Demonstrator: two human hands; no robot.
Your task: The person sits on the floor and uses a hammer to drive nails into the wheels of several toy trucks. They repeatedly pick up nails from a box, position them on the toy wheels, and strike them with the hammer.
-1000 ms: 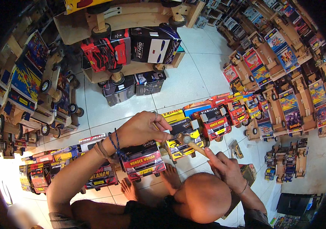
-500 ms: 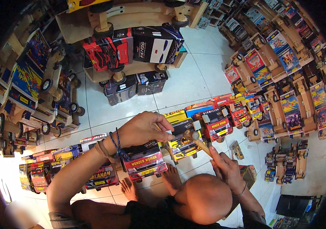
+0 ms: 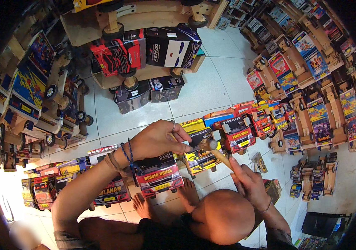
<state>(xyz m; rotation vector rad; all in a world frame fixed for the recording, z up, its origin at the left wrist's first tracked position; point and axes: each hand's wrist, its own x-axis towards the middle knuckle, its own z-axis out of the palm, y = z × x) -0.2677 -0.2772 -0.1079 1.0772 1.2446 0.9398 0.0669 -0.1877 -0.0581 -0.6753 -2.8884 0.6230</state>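
My left hand [image 3: 159, 139] is closed in a pinch over the toy trucks, thumb and fingertips together at a small pale flat piece [image 3: 187, 146]. This piece sits beside the cab top of a red-fronted toy truck [image 3: 160, 175]. In my right hand [image 3: 249, 182] is a hammer [image 3: 221, 158], gripped by its wooden handle with the index finger stretched along it. The hammer's head hangs over a yellow-and-black toy truck [image 3: 201, 160], a little right of my left fingertips. Whether a nail is in the left pinch cannot be seen.
More toy trucks [image 3: 237, 135] continue the row to the right, others [image 3: 111, 193] to the left. Large trucks [image 3: 119, 52] stand on the tiled floor [image 3: 215, 87] ahead. Stacked wooden trucks [image 3: 317, 108] line the right side. My bare feet and knee [image 3: 223, 216] are close below.
The hammer's head has shifted slightly right and away from me, turning a little. My right hand has moved slightly right with it. My left hand has barely moved.
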